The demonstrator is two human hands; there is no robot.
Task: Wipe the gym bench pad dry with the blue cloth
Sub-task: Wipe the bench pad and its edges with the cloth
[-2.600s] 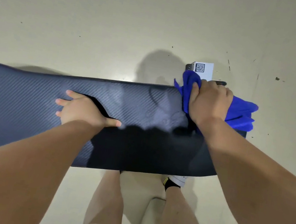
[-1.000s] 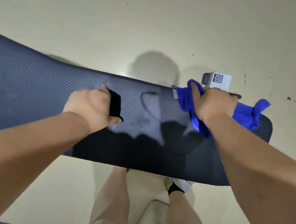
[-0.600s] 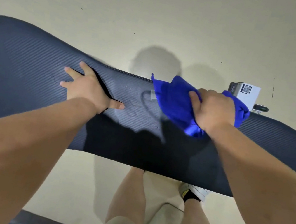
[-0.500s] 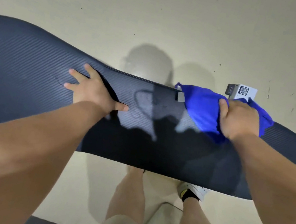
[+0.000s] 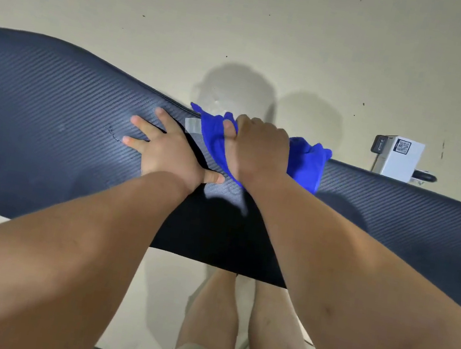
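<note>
I read left hand (image 5: pixel 166 155) spread flat steadying bench pad (image 5: pixel 50 121), right hand (image 5: pixel 260 152) beside it bunching blue cloth (image 5: pixel 305 163) to wipe.

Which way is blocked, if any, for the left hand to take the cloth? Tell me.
Probably none. The left hand lies flat and open on the pad, right beside the cloth; only the right hand gripping it covers the middle.
</note>
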